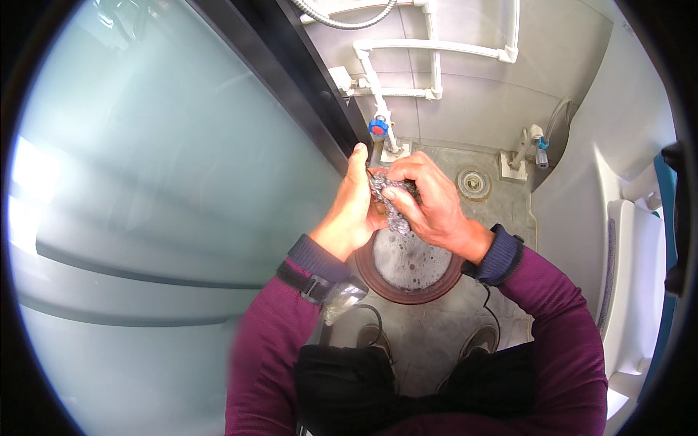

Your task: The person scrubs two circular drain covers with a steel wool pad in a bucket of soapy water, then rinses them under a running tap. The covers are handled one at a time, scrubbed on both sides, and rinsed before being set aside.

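My right hand (pixel 432 203) is closed on a grey, curly steel wool scouring pad (pixel 395 211), with the thumb and bent fingers pressing it. My left hand (pixel 351 211) is against the pad's left side, its thumb pointing up and its other fingers curled behind and mostly hidden. It seems to grip something dark and small, which I cannot make out under the pad. Below both hands a round reddish-brown basin (pixel 411 296) stands on the floor, holding foamy, cloudy water (pixel 412 263).
A frosted glass panel (pixel 167 160) with a dark frame (pixel 291 80) stands close on the left. White pipes (pixel 451 45) and a blue-handled valve (pixel 378 127) are on the far wall. A floor drain (pixel 474 184) lies beyond the basin; a white washbasin unit (pixel 611 174) borders the right.
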`<move>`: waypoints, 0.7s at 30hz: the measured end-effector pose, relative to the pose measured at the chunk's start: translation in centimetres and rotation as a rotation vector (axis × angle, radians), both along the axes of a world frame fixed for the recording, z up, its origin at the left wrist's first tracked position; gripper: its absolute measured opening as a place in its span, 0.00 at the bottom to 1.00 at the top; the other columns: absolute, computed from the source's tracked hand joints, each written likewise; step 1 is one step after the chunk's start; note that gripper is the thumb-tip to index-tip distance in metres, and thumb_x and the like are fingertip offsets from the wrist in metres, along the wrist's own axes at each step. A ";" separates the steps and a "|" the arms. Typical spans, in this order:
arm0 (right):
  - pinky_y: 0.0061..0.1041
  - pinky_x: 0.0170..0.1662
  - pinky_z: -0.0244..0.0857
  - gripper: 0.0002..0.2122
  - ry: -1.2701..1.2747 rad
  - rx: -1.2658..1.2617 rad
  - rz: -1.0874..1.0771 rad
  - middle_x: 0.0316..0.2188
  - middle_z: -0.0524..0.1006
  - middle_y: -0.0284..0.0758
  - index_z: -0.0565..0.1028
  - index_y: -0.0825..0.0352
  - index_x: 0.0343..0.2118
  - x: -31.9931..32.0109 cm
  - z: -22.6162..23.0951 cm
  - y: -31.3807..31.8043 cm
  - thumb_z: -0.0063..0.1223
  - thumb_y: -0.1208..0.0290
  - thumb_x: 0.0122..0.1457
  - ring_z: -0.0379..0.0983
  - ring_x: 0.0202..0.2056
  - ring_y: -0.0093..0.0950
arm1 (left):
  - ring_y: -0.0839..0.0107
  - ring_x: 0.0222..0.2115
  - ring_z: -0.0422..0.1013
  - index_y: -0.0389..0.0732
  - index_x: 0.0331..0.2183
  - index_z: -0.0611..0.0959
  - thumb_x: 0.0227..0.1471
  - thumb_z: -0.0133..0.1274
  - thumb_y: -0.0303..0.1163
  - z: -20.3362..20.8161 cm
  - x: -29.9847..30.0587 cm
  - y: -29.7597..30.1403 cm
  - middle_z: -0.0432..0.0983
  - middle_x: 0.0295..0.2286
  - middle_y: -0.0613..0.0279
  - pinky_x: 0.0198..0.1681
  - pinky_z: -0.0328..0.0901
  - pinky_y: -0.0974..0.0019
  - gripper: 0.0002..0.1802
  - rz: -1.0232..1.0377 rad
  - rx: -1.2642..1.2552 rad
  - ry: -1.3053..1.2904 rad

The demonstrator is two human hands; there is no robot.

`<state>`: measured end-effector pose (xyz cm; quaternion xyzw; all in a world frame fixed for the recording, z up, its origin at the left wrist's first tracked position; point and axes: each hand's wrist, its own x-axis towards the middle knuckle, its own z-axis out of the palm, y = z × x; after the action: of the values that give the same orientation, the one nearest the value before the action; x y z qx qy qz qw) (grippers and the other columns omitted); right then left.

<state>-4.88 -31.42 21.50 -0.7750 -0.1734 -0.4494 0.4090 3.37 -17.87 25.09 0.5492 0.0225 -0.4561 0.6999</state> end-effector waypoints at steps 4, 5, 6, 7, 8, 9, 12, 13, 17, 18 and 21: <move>0.38 0.37 0.68 0.09 0.120 0.186 -0.135 0.33 0.75 0.41 0.73 0.69 0.37 0.7 0.9 1.8 0.63 0.77 0.57 0.74 0.34 0.41 | 0.64 0.44 0.78 0.42 0.54 0.74 0.65 0.33 0.69 0.2 -1.8 -0.1 0.78 0.43 0.59 0.44 0.75 0.49 0.40 0.010 -0.075 -0.155; 0.38 0.38 0.68 0.09 0.080 0.170 -0.121 0.33 0.75 0.41 0.72 0.69 0.37 0.7 0.9 2.1 0.63 0.78 0.57 0.74 0.34 0.42 | 0.64 0.44 0.78 0.42 0.51 0.75 0.65 0.35 0.69 0.4 -1.7 0.0 0.78 0.42 0.59 0.45 0.75 0.50 0.39 0.035 -0.062 -0.149; 0.38 0.38 0.68 0.09 0.041 0.154 -0.106 0.33 0.75 0.41 0.72 0.69 0.37 0.8 0.8 2.2 0.63 0.78 0.57 0.74 0.34 0.42 | 0.64 0.43 0.78 0.42 0.49 0.76 0.64 0.37 0.68 0.5 -1.4 0.1 0.79 0.41 0.59 0.46 0.75 0.52 0.37 0.055 -0.081 -0.146; 0.38 0.38 0.68 0.10 0.027 0.140 -0.091 0.33 0.75 0.41 0.72 0.69 0.37 0.7 0.5 2.2 0.63 0.78 0.57 0.74 0.34 0.42 | 0.64 0.43 0.78 0.42 0.46 0.77 0.64 0.40 0.68 0.5 -0.8 0.3 0.79 0.40 0.59 0.46 0.74 0.53 0.36 0.071 -0.117 -0.131; 0.39 0.39 0.68 0.12 -0.053 0.059 -0.030 0.35 0.74 0.41 0.72 0.68 0.38 0.7 0.1 1.9 0.64 0.78 0.55 0.73 0.35 0.43 | 0.64 0.39 0.78 0.42 0.43 0.77 0.65 0.41 0.63 0.7 0.1 0.8 0.79 0.37 0.58 0.44 0.75 0.55 0.32 0.095 -0.092 -0.128; 0.40 0.39 0.68 0.12 -0.072 -0.011 -0.008 0.36 0.74 0.41 0.71 0.67 0.39 0.5 -0.5 1.7 0.65 0.78 0.55 0.73 0.36 0.43 | 0.62 0.37 0.78 0.43 0.40 0.77 0.65 0.42 0.60 0.6 0.8 1.2 0.79 0.35 0.56 0.43 0.74 0.51 0.28 0.154 -0.041 -0.032; 0.40 0.41 0.69 0.15 0.004 -0.195 0.069 0.39 0.74 0.40 0.71 0.66 0.40 -0.4 -2.8 0.1 0.67 0.77 0.53 0.72 0.38 0.43 | 0.51 0.40 0.76 0.42 0.39 0.75 0.64 0.46 0.56 -0.4 1.9 2.3 0.77 0.37 0.46 0.48 0.72 0.43 0.24 0.184 -0.010 0.036; 0.40 0.41 0.69 0.15 0.047 -0.233 0.058 0.38 0.74 0.40 0.71 0.66 0.40 -0.5 -3.6 -0.4 0.67 0.77 0.53 0.72 0.38 0.43 | 0.47 0.42 0.76 0.41 0.39 0.74 0.64 0.48 0.54 -0.9 2.0 2.3 0.76 0.39 0.43 0.50 0.71 0.40 0.24 0.198 0.010 0.050; 0.39 0.39 0.69 0.13 0.136 -0.185 -0.003 0.35 0.73 0.41 0.70 0.67 0.38 -0.5 -7.1 -1.7 0.66 0.77 0.56 0.72 0.36 0.43 | 0.33 0.47 0.73 0.39 0.40 0.71 0.62 0.51 0.50 -1.8 2.8 2.9 0.71 0.44 0.33 0.57 0.67 0.34 0.22 0.267 -0.092 0.123; 0.39 0.39 0.69 0.13 0.190 -0.126 -0.020 0.34 0.72 0.41 0.70 0.67 0.38 -0.5 -8.3 -1.9 0.65 0.77 0.56 0.72 0.35 0.43 | 0.29 0.49 0.71 0.36 0.44 0.71 0.62 0.51 0.49 -1.8 3.0 3.0 0.70 0.46 0.31 0.57 0.66 0.32 0.24 0.279 -0.109 0.156; 0.42 0.39 0.69 0.11 0.455 -0.081 -0.083 0.35 0.74 0.44 0.70 0.69 0.39 0.1 -13.0 -2.3 0.62 0.72 0.61 0.73 0.36 0.46 | 0.31 0.49 0.72 0.36 0.51 0.69 0.62 0.51 0.51 -1.6 3.4 3.5 0.70 0.49 0.30 0.55 0.68 0.34 0.29 0.214 -0.160 0.162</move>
<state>-4.80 -33.72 8.50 -0.8786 -0.0628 -0.2723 0.3873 6.73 -14.34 23.52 0.4476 0.1010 -0.4223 0.7818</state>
